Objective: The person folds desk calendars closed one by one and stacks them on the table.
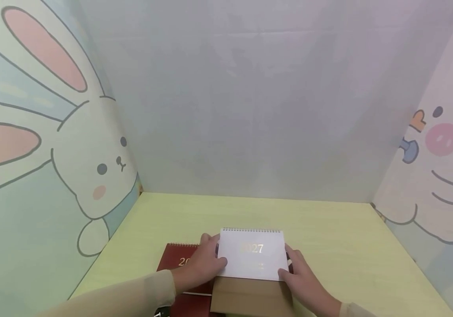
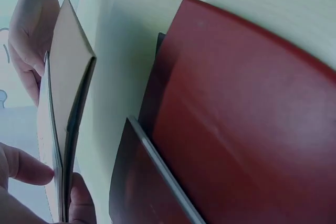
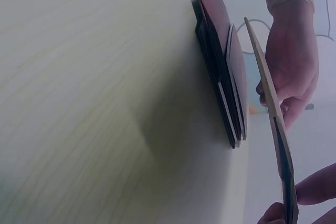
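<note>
A white spiral-bound desk calendar (image 1: 246,255) with gold 2027 print is held up off the table between both hands. Its brown cardboard stand (image 1: 252,297) folds out below the white page. The left hand (image 1: 200,266) pinches the left edge, thumb on the front and fingers behind. On the right edge, the right hand (image 1: 305,281) grips the same way. Red desk calendars (image 1: 172,256) lie stacked on the table, partly hidden by the left forearm. In the left wrist view a red cover (image 2: 252,98) fills the right side, next to the raised calendar (image 2: 68,82).
The pale yellow table (image 1: 329,233) runs back to a plain whitish wall (image 1: 250,110). Side panels carry a cartoon rabbit (image 1: 88,163) on the left and a cartoon bird (image 1: 440,176) on the right. Part of a dark object (image 1: 162,311) shows under the left sleeve.
</note>
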### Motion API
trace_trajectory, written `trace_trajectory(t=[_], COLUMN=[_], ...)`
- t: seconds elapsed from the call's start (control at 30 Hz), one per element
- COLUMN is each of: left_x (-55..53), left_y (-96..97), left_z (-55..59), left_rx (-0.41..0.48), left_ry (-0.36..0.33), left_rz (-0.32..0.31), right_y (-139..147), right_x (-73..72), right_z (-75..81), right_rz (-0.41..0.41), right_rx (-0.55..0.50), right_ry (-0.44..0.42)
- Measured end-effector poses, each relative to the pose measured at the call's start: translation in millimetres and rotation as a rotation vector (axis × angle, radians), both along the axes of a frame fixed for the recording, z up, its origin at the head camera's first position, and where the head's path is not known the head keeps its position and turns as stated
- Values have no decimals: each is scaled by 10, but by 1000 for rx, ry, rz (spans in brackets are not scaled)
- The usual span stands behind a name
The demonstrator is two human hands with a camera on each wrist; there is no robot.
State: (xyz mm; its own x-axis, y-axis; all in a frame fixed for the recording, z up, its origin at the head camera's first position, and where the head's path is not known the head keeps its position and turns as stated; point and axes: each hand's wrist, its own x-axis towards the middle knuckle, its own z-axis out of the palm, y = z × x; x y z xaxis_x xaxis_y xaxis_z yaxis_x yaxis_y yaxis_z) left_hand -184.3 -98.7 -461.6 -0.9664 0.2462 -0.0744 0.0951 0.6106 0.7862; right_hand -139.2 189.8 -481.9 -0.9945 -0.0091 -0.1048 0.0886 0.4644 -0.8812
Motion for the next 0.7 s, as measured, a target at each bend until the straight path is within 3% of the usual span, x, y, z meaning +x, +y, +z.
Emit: trace_trajectory(t=[0.37, 0.7], left_x=[66, 72], left_y=[-202, -352], left_z=[-37, -86], left_rx=[-55, -107], left_ry=[-35, -40], left_rz=[86, 150], right_y=[-263, -446], right_x=[-3, -27], right_z=[10, -8], right_rz=[39, 105], right_rx=[-99, -118], right_ry=[16, 37])
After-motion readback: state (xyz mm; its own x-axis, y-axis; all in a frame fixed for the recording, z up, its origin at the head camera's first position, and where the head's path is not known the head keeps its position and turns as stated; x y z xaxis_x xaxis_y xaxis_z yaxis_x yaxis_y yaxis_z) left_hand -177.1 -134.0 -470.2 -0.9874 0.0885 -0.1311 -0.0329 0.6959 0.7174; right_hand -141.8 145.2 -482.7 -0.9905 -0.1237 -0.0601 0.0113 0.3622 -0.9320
